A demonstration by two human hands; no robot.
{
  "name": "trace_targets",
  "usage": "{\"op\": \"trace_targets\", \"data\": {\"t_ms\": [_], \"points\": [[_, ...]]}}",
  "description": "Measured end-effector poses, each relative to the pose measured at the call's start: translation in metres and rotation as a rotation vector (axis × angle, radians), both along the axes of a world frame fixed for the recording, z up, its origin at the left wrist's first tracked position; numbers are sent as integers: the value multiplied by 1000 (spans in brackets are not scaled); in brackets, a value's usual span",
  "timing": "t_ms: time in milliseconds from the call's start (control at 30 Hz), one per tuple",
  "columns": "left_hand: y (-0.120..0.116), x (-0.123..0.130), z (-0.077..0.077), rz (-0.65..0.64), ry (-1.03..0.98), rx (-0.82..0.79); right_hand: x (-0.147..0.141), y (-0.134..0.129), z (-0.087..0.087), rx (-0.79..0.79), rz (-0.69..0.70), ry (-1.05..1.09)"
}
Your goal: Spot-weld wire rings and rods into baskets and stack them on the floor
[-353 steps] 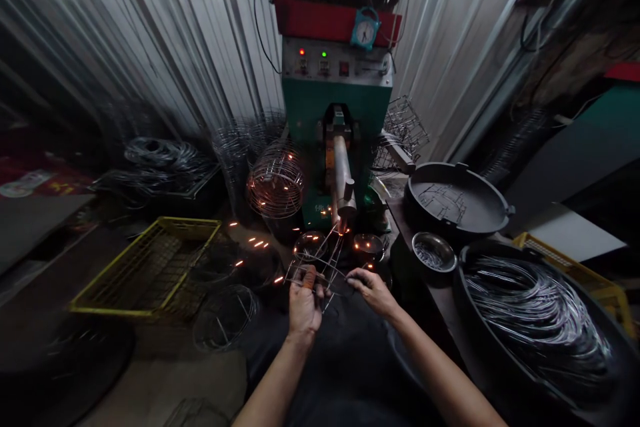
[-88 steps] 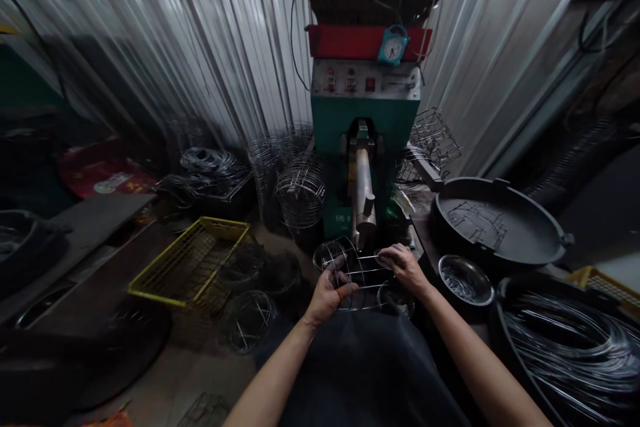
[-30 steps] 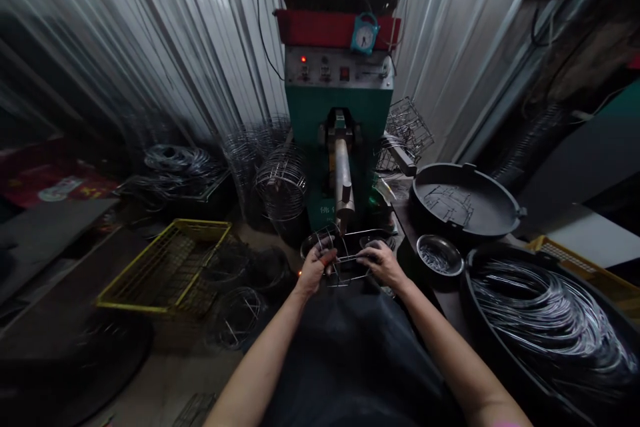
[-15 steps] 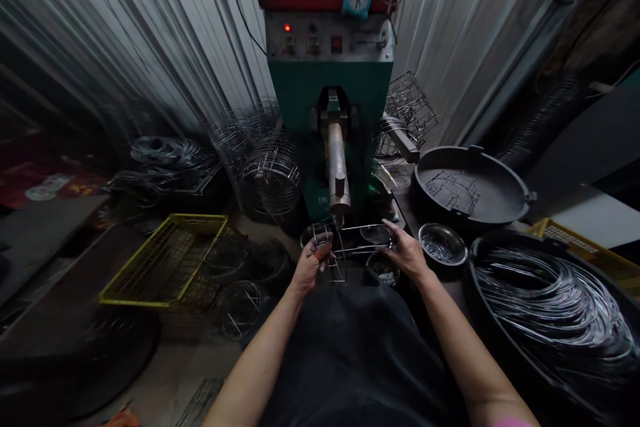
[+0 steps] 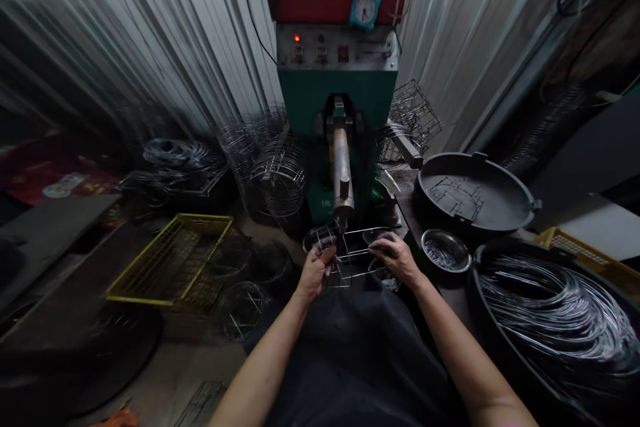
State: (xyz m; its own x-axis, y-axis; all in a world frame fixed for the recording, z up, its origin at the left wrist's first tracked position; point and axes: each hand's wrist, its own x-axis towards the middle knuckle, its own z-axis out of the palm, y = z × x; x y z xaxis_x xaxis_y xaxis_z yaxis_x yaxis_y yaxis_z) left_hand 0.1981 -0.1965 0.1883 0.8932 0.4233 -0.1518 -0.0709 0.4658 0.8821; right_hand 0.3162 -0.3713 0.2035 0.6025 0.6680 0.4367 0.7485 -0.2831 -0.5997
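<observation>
Just below the metal arm (image 5: 343, 170) of a green machine (image 5: 310, 97), a thin wire frame (image 5: 345, 275) is held between my two hands. My left hand (image 5: 319, 267) has its fingers closed on the frame's left part. Over on the frame's right side, my right hand (image 5: 395, 257) is closed on its wires with the fingertips together. The frame's upper edge lies close under the arm's tip; whether they touch cannot be made out.
A yellow wire basket (image 5: 145, 297) and round wire cages (image 5: 243, 310) lie left. At right are a black tray (image 5: 500, 213) with wire pieces, a metal bowl (image 5: 445, 250) of small parts and a large tub with coiled wire (image 5: 565, 313).
The view has shifted, so the machine appears slightly lower and further right. My right hand has moved in toward the frame's middle, and more of the frame's lower right wires show.
</observation>
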Motion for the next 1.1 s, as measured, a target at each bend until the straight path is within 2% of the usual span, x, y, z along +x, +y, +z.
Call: {"op": "trace_targets", "data": {"t_ms": [167,267,367,467,533,667,867,1100], "points": [[2,-6,1,-6,4,-11,-5,2,3,11,-43,-82],[3,-13,-1,-2,7,5,-6,-12,4,60,-166,-9],[0,-17,-3,-9,27,24,3,-21,-1,113,-258,157],[-4,-17,-3,2,23,23,17,-18,-9,138,-213,383],[-6,-15,-3,13,17,30,25,-11,-12,163,-208,460],[-6,-11,-5,33,-14,75,35,0,-9,178,-216,472],[-3,-3,-7,61,-20,78,49,2,-5,157,-156,561],[-5,3,-5,65,-19,48,58,9,-7,169,-195,633]]}}
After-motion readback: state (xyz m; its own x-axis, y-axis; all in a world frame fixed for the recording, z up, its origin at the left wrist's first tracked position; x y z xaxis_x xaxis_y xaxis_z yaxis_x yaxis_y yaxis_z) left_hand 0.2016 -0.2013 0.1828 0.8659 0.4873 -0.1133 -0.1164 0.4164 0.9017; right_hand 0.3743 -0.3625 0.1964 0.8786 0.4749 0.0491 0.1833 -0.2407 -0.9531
